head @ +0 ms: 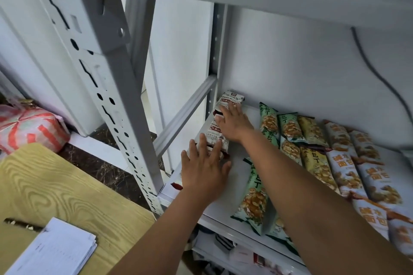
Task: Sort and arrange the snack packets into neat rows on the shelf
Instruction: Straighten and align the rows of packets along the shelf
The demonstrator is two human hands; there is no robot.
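Packets, white-and-maroon crinkly plastic (231,98), lined along left end of white metal shelf (225,203). Left hand (204,168), right hand (234,125) flat on them, fingers spread. Probably light, soft, slippery; nudge by long edges.

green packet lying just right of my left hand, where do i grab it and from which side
I'd pinch the green packet across its narrow middle, coming from above and the front. It lies flat, long axis front to back, with bare shelf free on its left.
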